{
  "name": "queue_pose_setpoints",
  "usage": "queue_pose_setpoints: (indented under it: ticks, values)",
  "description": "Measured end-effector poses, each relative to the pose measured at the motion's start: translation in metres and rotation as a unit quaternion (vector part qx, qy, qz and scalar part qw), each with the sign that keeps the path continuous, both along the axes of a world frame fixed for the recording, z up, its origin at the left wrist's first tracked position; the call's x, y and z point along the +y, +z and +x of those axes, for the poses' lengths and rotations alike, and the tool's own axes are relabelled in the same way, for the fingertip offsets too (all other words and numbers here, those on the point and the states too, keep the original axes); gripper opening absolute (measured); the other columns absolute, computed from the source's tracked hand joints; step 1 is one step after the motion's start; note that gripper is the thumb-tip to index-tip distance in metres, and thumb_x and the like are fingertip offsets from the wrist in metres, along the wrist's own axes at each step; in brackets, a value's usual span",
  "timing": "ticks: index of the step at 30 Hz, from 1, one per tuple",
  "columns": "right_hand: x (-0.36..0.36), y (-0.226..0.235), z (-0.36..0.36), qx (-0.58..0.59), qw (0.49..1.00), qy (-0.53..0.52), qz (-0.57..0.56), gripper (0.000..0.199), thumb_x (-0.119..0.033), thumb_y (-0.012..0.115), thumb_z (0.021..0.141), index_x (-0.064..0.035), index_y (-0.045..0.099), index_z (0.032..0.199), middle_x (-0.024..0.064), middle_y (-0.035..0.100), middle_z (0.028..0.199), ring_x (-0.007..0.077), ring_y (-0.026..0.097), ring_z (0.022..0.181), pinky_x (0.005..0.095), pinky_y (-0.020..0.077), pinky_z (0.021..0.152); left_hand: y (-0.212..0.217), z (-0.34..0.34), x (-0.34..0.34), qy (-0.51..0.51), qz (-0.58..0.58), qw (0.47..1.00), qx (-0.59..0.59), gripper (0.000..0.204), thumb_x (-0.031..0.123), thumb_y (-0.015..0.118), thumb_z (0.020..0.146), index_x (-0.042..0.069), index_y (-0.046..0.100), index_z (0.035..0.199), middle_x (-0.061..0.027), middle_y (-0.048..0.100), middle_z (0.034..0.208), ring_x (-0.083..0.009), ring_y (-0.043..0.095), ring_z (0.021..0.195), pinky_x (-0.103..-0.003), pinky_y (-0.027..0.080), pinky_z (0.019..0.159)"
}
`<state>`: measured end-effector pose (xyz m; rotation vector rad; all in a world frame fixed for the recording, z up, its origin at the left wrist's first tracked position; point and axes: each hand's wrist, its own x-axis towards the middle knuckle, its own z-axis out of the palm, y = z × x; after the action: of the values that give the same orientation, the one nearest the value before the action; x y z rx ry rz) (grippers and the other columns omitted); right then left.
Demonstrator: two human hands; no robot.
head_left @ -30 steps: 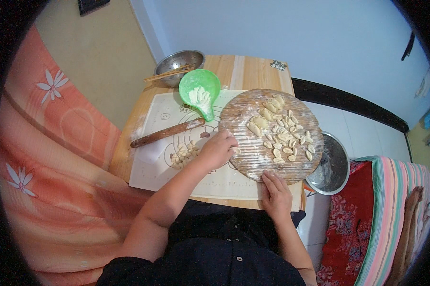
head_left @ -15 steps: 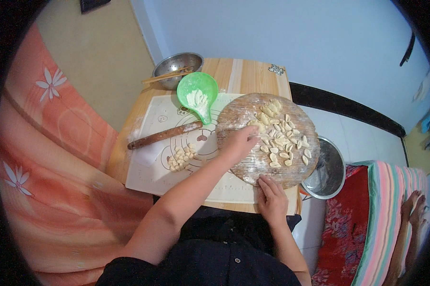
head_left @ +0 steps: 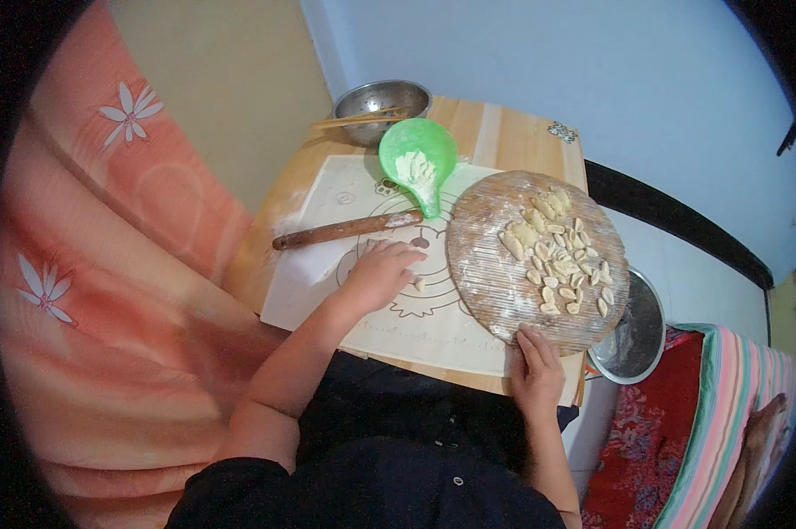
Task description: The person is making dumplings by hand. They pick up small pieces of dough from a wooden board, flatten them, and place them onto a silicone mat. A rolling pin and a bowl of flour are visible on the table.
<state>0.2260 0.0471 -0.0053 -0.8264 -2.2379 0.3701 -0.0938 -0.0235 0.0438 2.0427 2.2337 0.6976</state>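
My left hand (head_left: 380, 278) is over the pale baking mat (head_left: 380, 331), palm down with its fingers stretched out. A small dough piece (head_left: 419, 285) shows beside its fingertips; the hand hides whatever else lies beneath. At the near rim of the round ridged board (head_left: 490, 291), my right hand (head_left: 537, 368) rests with extended fingers touching the edge. Small flattened dough pieces (head_left: 570, 269) are scattered on the board's right half. Several folded dumplings (head_left: 539, 218) sit behind and left of them. Behind my left hand lies a wooden rolling pin (head_left: 345, 230).
A green scoop (head_left: 420, 141) holding white flour stands behind the rolling pin. Chopsticks (head_left: 354, 119) lie across a metal bowl (head_left: 384, 91) at the table's back left. Another metal basin (head_left: 649, 339) is right of the board, beside a striped cloth (head_left: 715, 388). An orange curtain (head_left: 151, 353) hangs left.
My left hand has moved left from the dumplings on the board to the dough pieces on the mat, covering most of them. My right hand stays at the board's edge. The view has shifted.
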Motion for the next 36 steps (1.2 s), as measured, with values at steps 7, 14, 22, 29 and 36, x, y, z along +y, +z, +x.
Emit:
queue_pose_setpoints:
  ticks: [7, 14, 22, 29, 36]
  values:
    - [0.001, -0.002, 0.000, 0.006, 1.000, -0.011, 0.004, 0.031, 0.000, 0.066, 0.082, -0.0046, 0.068, 0.112, 0.0087, 0.067, 0.123, 0.0311, 0.062, 0.114, 0.0403, 0.0503, 0.098, 0.000, 0.015, -0.003, -0.058, -0.020, 0.989, 0.137, 0.022, 0.017, 0.068, 0.084, 0.011, 0.067, 0.105, -0.0062, 0.064, 0.102, -0.0264, 0.056, 0.108, -0.041, 0.039, 0.099]
    - [0.001, -0.001, 0.000, 0.001, 1.000, -0.005, 0.001, 0.032, 0.000, 0.066, 0.081, -0.0048, 0.068, 0.113, 0.0086, 0.067, 0.123, 0.0312, 0.062, 0.114, 0.0403, 0.0503, 0.098, 0.000, 0.064, 0.030, 0.000, -0.063, 0.982, -0.181, 0.018, 0.023, 0.068, 0.087, 0.011, 0.064, 0.099, -0.0072, 0.062, 0.097, -0.0272, 0.058, 0.101, -0.041, 0.041, 0.093]
    - [0.001, 0.000, 0.001, 0.008, 1.000, -0.005, -0.007, 0.034, -0.001, 0.067, 0.080, -0.0057, 0.068, 0.114, 0.0090, 0.067, 0.123, 0.0323, 0.063, 0.112, 0.0406, 0.0507, 0.097, -0.027, 0.078, 0.080, 0.031, 0.083, 0.993, -0.082, 0.018, 0.027, 0.068, 0.089, 0.009, 0.066, 0.095, -0.0064, 0.061, 0.095, -0.0243, 0.061, 0.090, -0.041, 0.041, 0.090]
    - [0.002, -0.002, 0.003, -0.001, 1.000, 0.004, -0.008, 0.036, -0.001, 0.066, 0.080, -0.0045, 0.066, 0.116, 0.0091, 0.065, 0.126, 0.0319, 0.061, 0.117, 0.0416, 0.0503, 0.099, -0.025, 0.065, 0.076, 0.044, -0.029, 0.984, -0.172, 0.016, 0.027, 0.069, 0.089, 0.014, 0.070, 0.099, -0.0047, 0.060, 0.100, -0.0218, 0.058, 0.100, -0.043, 0.036, 0.095]
    - [0.001, 0.001, 0.002, 0.011, 1.000, -0.003, -0.001, 0.033, 0.001, 0.068, 0.079, -0.0037, 0.068, 0.112, 0.0092, 0.067, 0.121, 0.0329, 0.063, 0.112, 0.0409, 0.0515, 0.095, -0.030, 0.084, 0.060, 0.039, 0.028, 0.996, -0.071, 0.014, 0.030, 0.071, 0.086, 0.021, 0.070, 0.097, -0.0023, 0.055, 0.110, -0.0266, 0.046, 0.115, -0.045, 0.030, 0.098]
